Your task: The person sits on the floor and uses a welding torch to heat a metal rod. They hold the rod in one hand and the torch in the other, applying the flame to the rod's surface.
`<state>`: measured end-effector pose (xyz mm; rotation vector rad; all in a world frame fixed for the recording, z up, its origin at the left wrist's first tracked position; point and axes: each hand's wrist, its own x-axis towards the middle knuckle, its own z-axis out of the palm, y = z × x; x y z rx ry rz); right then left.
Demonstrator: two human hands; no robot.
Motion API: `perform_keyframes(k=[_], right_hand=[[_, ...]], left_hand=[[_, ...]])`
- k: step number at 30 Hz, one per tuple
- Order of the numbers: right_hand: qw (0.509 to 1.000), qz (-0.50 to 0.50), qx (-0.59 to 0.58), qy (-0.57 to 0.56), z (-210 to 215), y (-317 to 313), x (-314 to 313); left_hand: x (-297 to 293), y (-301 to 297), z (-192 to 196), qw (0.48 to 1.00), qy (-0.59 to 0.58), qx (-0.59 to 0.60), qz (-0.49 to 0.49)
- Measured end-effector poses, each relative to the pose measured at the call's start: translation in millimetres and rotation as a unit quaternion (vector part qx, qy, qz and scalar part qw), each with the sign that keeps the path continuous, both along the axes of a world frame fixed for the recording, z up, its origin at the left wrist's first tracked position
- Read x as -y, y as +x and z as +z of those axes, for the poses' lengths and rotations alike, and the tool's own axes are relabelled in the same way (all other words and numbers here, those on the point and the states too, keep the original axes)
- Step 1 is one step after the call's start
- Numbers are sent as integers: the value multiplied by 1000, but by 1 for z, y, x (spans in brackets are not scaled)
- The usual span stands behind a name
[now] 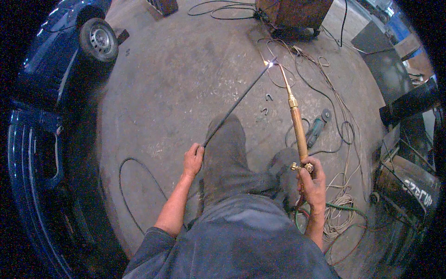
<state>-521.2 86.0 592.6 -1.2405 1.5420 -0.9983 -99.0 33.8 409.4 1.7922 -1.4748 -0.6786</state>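
Observation:
My left hand point(193, 158) is closed round the near end of a long dark metal rod point(241, 98), which slants away up and to the right. In my right hand point(311, 182) is a brass gas torch point(298, 123), gripped at the handle beside its valve knobs point(302, 167). The torch's thin bent tip meets the rod's far end, where a bright white and orange glow point(270, 63) hides the exact contact. Two small bent metal hooks point(268, 97) lie on the floor between rod and torch. An angle grinder point(319, 127) rests on the floor right of the torch.
Cables and hoses point(341, 216) lie coiled and strewn along the right. A brown wheeled cabinet point(297, 14) stands at the far side. On the left is a blue vehicle point(35, 139) with a loose-looking wheel point(98, 40). Dark metal pieces point(409, 179) stand at the right edge.

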Motion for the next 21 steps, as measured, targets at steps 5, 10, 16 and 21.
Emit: perform_keyframes(k=[5,10,16,21], right_hand=[[999,-2,29,27,9,1,0],[1000,-3,19,17,7,1,0],[1000,2,3,-13,-2,-2,-1],[1000,2,22,1,1,-1,-1]], left_hand=[[1,-3,11,999,35,-5,3],[0,-4,12,1000,25,1,9],[-1,-6,11,1000,10,0,9],[-2,-2,4,1000,-1,0,3]])
